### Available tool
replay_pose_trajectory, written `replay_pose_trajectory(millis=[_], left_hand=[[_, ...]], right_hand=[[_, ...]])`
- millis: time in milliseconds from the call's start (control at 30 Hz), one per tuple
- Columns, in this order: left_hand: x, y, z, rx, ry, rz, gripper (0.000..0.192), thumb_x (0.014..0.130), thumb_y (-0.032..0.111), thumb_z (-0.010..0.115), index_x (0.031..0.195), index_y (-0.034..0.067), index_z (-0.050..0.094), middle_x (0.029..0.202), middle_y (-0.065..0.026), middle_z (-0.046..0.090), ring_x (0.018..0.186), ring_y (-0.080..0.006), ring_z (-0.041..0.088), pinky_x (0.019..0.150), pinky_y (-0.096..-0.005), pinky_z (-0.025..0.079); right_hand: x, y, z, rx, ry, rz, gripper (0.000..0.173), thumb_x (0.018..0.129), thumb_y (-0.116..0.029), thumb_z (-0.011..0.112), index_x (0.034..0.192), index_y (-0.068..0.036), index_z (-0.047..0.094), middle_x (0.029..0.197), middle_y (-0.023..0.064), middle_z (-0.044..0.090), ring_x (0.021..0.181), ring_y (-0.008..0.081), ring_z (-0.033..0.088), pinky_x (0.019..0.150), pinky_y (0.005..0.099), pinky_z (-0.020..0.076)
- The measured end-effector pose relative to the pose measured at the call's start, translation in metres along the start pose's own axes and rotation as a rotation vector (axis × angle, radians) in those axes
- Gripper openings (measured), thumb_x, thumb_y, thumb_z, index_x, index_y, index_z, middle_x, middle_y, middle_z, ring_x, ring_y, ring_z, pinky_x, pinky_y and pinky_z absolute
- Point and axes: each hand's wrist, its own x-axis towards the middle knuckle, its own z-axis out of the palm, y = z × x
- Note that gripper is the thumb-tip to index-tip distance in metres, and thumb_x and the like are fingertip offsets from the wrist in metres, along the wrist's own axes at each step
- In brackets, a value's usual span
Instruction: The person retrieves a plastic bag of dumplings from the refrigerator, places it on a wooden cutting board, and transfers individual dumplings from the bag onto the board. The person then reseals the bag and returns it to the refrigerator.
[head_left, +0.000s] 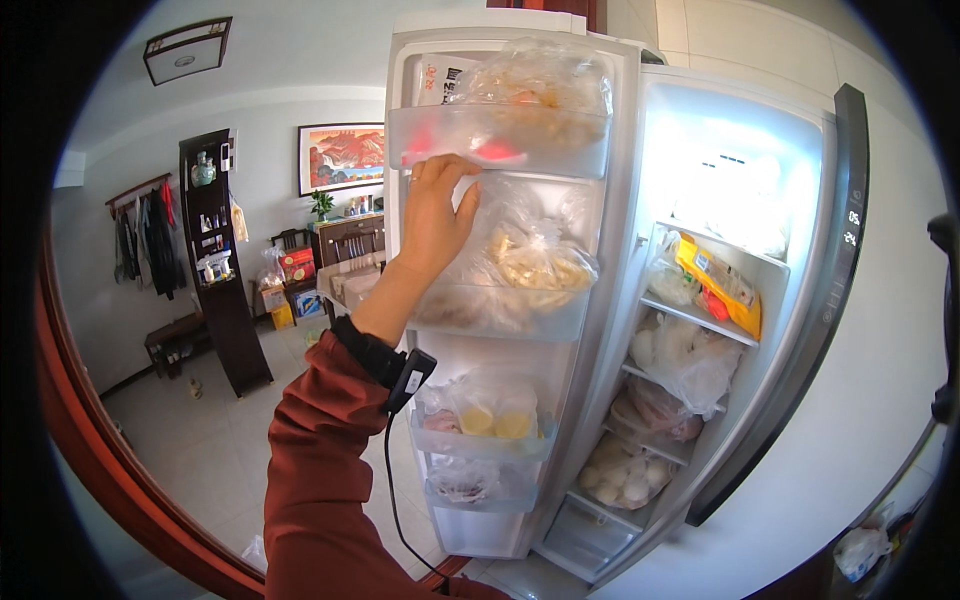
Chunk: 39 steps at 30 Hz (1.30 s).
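Note:
My left hand (442, 214) is raised in front of the open refrigerator door (626, 247), just below the top door bin (555, 154). Its fingers are bent near the bin's lower edge; contact cannot be made out. A gap shows between thumb and fingers, with nothing seen in it. The translucent top bin holds a printed food package (435, 79) and a clear plastic bag of food (540, 79). Below the hand, the second bin (510, 319) carries a knotted bag of pale yellow food (540, 262). My right hand is out of view.
Lit freezer shelves (701, 322) to the right hold bagged food and a yellow package (720, 285). Lower door bins (487, 442) contain more bags. A cable (388, 465) hangs from my left wrist. A dark shelf unit (225, 262) and a dining table (349, 277) stand behind the door.

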Motion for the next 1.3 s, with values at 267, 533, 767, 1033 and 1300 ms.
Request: replay_pose_trajectory(millis=[267,533,767,1033,1300], left_hand=[[0.049,0.005,0.017,0.149,0.098,0.206,0.023,0.071,0.006,0.06,0.094,0.005,0.058,0.1,-0.0127,0.055,0.097,-0.0315,0.048,0.083,-0.038,0.039],[-0.016,-0.096,-0.046,0.107,0.258,-0.407,0.038,0.082,0.027,0.059,0.11,0.0,0.054,0.103,-0.0148,0.056,0.094,-0.0255,0.054,0.083,-0.0328,0.042],[-0.241,-0.136,-0.089,-0.047,-0.25,-1.01,0.04,0.09,0.041,0.041,0.078,0.004,0.049,0.073,-0.0021,0.051,0.07,-0.0141,0.044,0.063,-0.0311,0.038],[-0.376,-0.067,-0.08,-0.268,-0.491,-1.684,0.057,0.084,0.049,0.049,0.121,0.005,0.048,0.115,-0.009,0.053,0.108,-0.0199,0.047,0.087,-0.0281,0.036],[-0.365,-0.12,-0.037,-1.092,-0.222,-1.468,0.063,0.089,0.054,0.034,0.132,0.008,0.031,0.132,-0.0067,0.038,0.121,-0.0218,0.036,0.099,-0.0377,0.031]], right_hand=[[0.0,0.012,-0.007,0.073,0.01,0.07,0.023,0.085,-0.019,0.048,0.087,0.003,0.056,0.083,0.0118,0.056,0.077,0.021,0.054,0.069,0.0332,0.0451],[-0.007,0.067,-0.027,0.381,0.142,0.15,0.025,0.085,-0.021,0.049,0.084,0.003,0.057,0.082,0.0092,0.056,0.077,0.0182,0.054,0.069,0.0314,0.0449],[-0.019,0.069,-0.051,0.739,0.138,0.164,0.03,0.085,-0.025,0.047,0.09,0.004,0.055,0.089,0.0098,0.055,0.081,0.0198,0.054,0.071,0.0328,0.0457],[-0.037,0.041,-0.054,0.562,0.138,0.183,0.032,0.086,-0.025,0.048,0.09,0.006,0.054,0.09,0.0122,0.055,0.08,0.0221,0.056,0.072,0.0344,0.0473],[-0.075,0.025,-0.043,0.676,0.257,0.303,0.024,0.087,-0.02,0.048,0.092,0.003,0.052,0.087,0.0091,0.054,0.079,0.0205,0.056,0.07,0.0334,0.048]])
